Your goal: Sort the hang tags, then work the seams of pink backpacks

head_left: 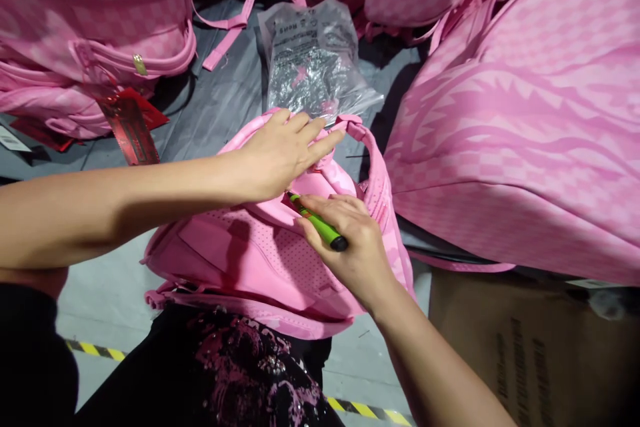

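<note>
A pink backpack (pixel 260 260) lies on my lap with its padded back panel up. My left hand (pixel 280 150) rests flat on its top near the pink carry handle (pixel 367 147), fingers stretched out and pressing the fabric. My right hand (pixel 350 240) is closed round a green pen-like tool (pixel 320 227) with a black end. The tool's tip points at the seam just under my left hand.
Several pink checkered backpacks are piled around: a large one (pixel 525 127) at the right, others (pixel 95 20) at the upper left with a red hang tag (pixel 131 123). A crinkled clear plastic bag (pixel 315 60) lies ahead. A cardboard box (pixel 530 347) stands at the lower right.
</note>
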A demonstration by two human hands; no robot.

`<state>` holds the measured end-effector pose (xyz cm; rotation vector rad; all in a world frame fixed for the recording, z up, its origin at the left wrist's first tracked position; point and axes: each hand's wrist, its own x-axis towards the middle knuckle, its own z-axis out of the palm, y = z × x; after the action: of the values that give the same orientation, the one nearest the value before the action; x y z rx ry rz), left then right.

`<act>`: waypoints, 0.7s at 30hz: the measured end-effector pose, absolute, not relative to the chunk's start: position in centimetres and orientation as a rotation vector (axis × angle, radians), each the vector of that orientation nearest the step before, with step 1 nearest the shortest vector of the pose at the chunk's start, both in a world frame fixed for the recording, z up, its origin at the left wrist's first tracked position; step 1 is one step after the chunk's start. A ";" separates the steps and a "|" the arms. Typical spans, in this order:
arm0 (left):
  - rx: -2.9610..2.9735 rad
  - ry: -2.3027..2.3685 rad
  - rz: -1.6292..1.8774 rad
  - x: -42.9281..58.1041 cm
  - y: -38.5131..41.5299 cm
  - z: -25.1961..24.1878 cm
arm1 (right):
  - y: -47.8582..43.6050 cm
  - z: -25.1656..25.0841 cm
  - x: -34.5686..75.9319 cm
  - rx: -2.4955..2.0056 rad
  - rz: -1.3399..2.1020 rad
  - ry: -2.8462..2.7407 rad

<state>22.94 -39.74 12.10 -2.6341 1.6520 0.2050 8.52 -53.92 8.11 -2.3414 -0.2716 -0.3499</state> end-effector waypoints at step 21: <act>-2.518 1.417 0.435 24.0 -37.2 13.9 | -52.6 6.9 8.7 -2.199 -0.397 -0.186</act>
<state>23.99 -37.18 13.91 -2.5176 1.4167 0.4351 8.69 -52.57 6.88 -2.1990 -0.1862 -0.3965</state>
